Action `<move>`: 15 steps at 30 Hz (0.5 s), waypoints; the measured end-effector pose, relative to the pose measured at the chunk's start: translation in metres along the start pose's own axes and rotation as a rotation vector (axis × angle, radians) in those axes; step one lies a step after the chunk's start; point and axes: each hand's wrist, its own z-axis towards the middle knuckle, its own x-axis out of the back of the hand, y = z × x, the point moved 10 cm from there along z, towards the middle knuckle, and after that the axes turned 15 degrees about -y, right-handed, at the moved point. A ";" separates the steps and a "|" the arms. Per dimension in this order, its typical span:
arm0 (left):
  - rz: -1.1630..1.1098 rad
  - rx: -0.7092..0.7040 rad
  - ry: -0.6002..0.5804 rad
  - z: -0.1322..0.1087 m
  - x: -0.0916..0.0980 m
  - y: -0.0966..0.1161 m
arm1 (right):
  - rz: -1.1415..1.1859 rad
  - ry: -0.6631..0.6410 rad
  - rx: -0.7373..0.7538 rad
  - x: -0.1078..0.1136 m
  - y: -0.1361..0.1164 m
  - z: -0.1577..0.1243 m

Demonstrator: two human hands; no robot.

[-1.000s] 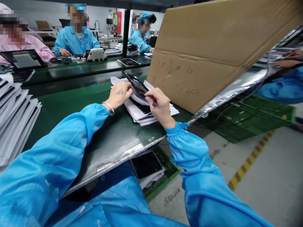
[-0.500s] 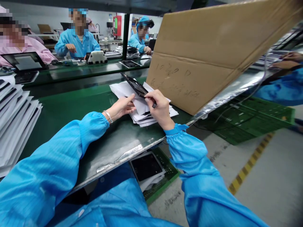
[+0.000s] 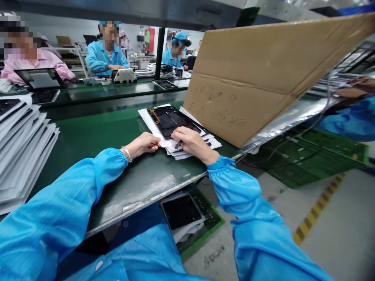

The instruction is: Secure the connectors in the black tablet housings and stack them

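Note:
A flat black panel (image 3: 169,120) with orange flex parts lies face up on a pile of white sheets (image 3: 152,119) on the green table (image 3: 96,132). My right hand (image 3: 190,141) rests on the panel's near edge, fingers curled, with a thin dark tool tip showing under them. My left hand (image 3: 145,142) lies beside it with fingers pinched on the near left corner of the white sheets. Both arms wear blue sleeves, and a bracelet sits on the left wrist.
A large cardboard box flap (image 3: 263,78) slants right behind the pile. Stacked white-wrapped panels (image 3: 20,144) fill the table's left end. Another black panel (image 3: 180,210) sits below the table edge. Co-workers in blue (image 3: 105,58) and pink (image 3: 38,64) sit across the line.
The black panel, held tilted up in my right hand before, now lies flat on the white sheets. My left hand moved down to the pile's near corner.

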 end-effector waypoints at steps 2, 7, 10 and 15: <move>-0.005 -0.010 0.005 -0.001 0.000 -0.001 | 0.003 -0.024 0.034 -0.002 -0.002 -0.002; -0.032 -0.042 -0.006 -0.004 -0.002 -0.001 | 0.017 -0.041 0.052 -0.009 -0.008 0.002; -0.052 -0.061 -0.008 -0.004 -0.003 -0.001 | 0.029 -0.022 0.026 -0.011 -0.008 0.005; -0.074 -0.089 -0.007 -0.006 -0.001 0.000 | 0.086 0.006 0.046 -0.006 -0.013 0.006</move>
